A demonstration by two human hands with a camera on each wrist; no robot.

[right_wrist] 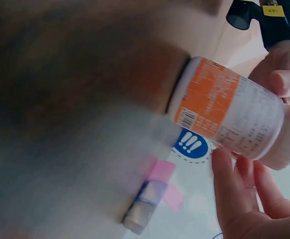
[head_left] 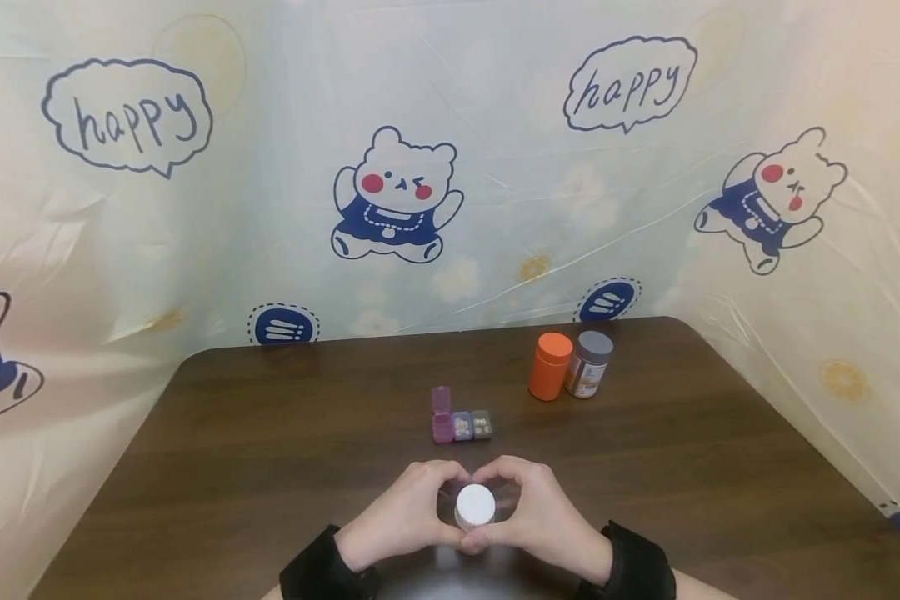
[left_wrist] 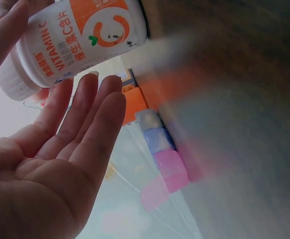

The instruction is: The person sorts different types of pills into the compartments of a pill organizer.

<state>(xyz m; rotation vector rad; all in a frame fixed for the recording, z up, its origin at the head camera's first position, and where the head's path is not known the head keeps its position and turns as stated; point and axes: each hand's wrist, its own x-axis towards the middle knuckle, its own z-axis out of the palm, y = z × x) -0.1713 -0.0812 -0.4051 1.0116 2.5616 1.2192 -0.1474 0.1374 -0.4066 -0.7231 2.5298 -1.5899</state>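
Note:
A white-capped vitamin C bottle [head_left: 475, 506] with an orange and white label stands on the dark wooden table [head_left: 232, 467] near its front edge. My left hand [head_left: 418, 510] and right hand [head_left: 531, 510] curl round it from either side. In the left wrist view the bottle [left_wrist: 80, 40] lies between the thumb and the fingertips of the left hand [left_wrist: 70, 129]. In the right wrist view the right hand's fingers [right_wrist: 244, 199] touch the bottle [right_wrist: 229, 114] from below. The left hand [right_wrist: 284, 64] holds its cap end.
A small pill organiser [head_left: 461, 423] sits just beyond the hands with its pink lid raised. Its two other compartments are closed. At the back right an orange bottle [head_left: 550, 367] and a grey-capped bottle [head_left: 588, 364] stand together. A printed curtain surrounds the table.

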